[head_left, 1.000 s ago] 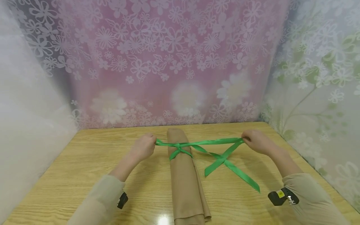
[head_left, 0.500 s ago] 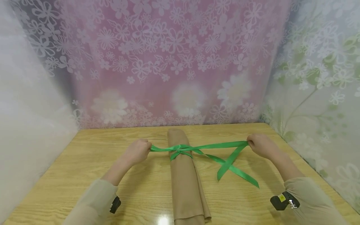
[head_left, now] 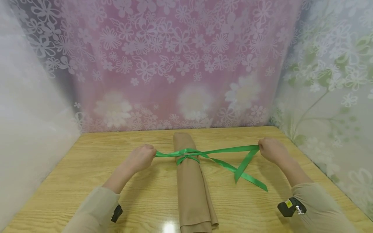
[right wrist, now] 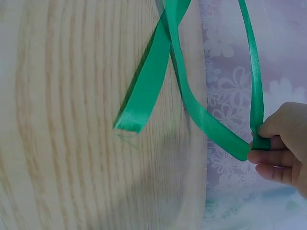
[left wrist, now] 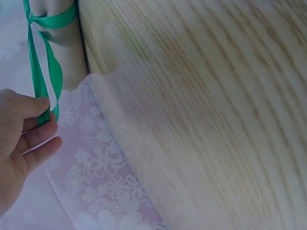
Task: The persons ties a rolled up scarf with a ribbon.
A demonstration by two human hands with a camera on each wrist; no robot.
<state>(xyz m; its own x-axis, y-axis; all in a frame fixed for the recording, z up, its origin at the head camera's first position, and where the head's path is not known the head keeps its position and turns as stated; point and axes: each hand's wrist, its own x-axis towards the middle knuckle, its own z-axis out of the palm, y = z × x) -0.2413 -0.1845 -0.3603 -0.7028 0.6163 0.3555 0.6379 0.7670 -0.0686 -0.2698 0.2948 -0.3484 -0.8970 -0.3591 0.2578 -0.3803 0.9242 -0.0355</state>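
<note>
A rolled brown cloth [head_left: 190, 194] lies lengthwise on the table, with a green ribbon [head_left: 230, 150] tied round its far part. To the left of the roll, my left hand [head_left: 142, 158] pinches a loop of the ribbon between thumb and fingers; the left wrist view shows the doubled green ribbon [left wrist: 37, 72] under the thumb. On the right, my right hand [head_left: 272, 150] pinches another stretch, pulled nearly straight from the knot. In the right wrist view, the ribbon [right wrist: 206, 124] bends at the fingertips of my right hand [right wrist: 285, 148], and a cut end lies over the wood.
The wood-grain table [head_left: 110, 145] ends at a pink floral curtain [head_left: 175, 81] behind. Pale patterned sheets hang at the left and right sides. Two ribbon tails cross on the table right of the roll. Dark cameras sit on both wrists.
Both hands have moved apart, the left leftward and slightly nearer, the right further right. The ribbon over the roll is drawn closer to the knot, and its hanging tail on the right has shortened.
</note>
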